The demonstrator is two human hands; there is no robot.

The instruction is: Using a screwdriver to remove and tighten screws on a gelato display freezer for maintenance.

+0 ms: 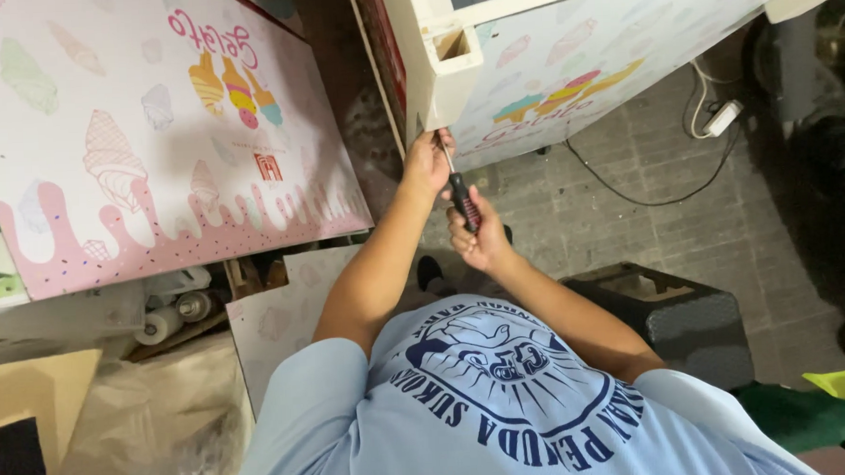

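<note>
The work in hand looks like driving or loosening a fastener at the lower corner of the white box-shaped cabinet [453, 70], whose side panel is printed with pastel ice-cream shapes. The right hand [475, 233] is wrapped closed around the black-and-red handle of a slim metal-shafted screwdriver [458, 190], which points up toward the underside of that corner, just below the hollow end of the white frame piece. The left hand [426, 161] is up at the same corner, fingers curled beside the shaft near its tip; whether it pinches the blade, a screw or the cabinet edge cannot be told. The tip and any screw are hidden. The next move seems to call for keeping the blade square in the fastener, pushing along the shaft while twisting, with the left hand steadying the tip. A large flat white board printed with ice-cream cones and pink drips [143, 136] leans well off to the left, and a dark square stool [673, 322] stands on the grey brick floor [726, 234].
</note>
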